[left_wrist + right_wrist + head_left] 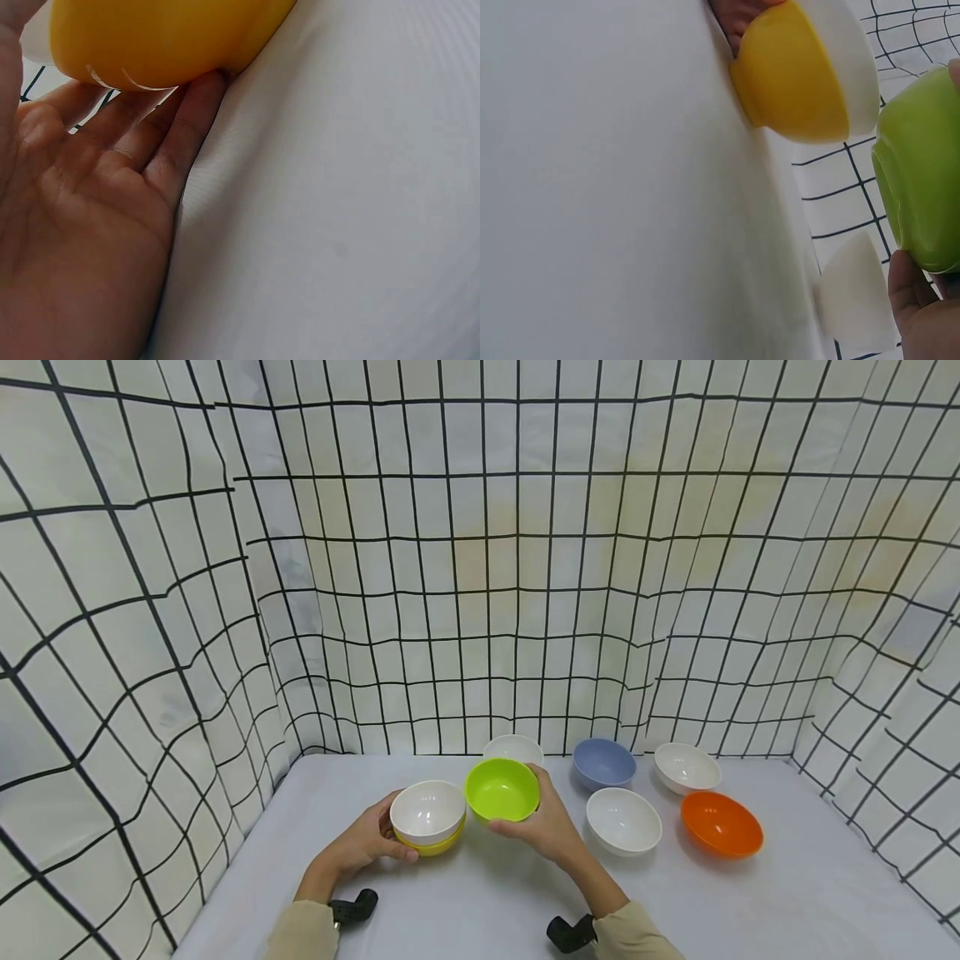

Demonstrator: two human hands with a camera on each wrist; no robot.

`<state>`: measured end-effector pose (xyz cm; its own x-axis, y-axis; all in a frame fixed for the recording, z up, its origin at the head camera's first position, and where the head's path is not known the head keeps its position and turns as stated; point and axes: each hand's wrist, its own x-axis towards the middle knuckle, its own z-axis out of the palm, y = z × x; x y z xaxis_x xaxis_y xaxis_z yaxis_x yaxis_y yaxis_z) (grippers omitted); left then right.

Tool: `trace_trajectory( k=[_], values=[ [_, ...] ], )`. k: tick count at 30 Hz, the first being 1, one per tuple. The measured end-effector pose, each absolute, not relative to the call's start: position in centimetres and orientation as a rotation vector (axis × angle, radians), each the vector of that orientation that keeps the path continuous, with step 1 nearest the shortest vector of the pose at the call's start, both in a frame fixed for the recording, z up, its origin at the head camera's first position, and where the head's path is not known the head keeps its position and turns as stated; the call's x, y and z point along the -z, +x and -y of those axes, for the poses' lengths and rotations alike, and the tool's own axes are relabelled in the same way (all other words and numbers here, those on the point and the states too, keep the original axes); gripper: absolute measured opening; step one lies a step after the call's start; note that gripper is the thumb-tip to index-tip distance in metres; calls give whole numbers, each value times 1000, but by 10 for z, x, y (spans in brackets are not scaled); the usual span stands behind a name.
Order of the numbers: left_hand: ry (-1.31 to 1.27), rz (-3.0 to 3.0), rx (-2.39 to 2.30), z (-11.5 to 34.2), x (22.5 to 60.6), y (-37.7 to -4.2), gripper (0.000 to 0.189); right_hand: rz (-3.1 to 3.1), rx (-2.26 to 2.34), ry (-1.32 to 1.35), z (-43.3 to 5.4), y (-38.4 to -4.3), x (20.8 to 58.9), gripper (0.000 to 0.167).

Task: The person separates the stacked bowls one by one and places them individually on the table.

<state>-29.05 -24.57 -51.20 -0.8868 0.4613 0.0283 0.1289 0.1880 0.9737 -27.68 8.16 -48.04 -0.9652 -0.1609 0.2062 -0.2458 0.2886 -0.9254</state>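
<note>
A white bowl [428,811] sits nested inside a yellow bowl [437,847], left of centre on the table. My left hand [360,843] holds the yellow bowl from its left side, thumb at the front and fingers behind. In the right wrist view the foot of the yellow bowl [787,79] is at the table surface. Just to the right, my right hand [547,827] grips a lime green bowl [501,790] by its right side. That bowl is held up off the table, tilted a little, its inside showing in the head view.
Behind the green bowl stands a white bowl [514,748], partly hidden. Farther right are a blue bowl [603,763], two more white bowls, one nearer [623,821] and one at the back [686,767], and an orange bowl [722,824]. Grid-patterned cloth walls [465,610] surround the table.
</note>
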Motion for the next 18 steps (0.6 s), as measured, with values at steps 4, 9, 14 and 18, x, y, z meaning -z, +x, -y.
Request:
trace_trajectory(
  k=[4, 9, 14, 18],
  values=[
    [576, -2187, -1764, 245, 511, -290, 103, 2485, -1782, 391, -89, -277, 484, 107],
    [579, -2189, -1758, 245, 512, -291, 103, 2510, -1765, 415, -97, -279, 489, 105],
    [582, -2189, -1757, 246, 512, -291, 103, 2569, -1738, 438, -103, -280, 493, 105],
    [581, -2182, -1758, 245, 511, -290, 104, 2645, -1717, 452, -107, -280, 495, 106]
  ],
)
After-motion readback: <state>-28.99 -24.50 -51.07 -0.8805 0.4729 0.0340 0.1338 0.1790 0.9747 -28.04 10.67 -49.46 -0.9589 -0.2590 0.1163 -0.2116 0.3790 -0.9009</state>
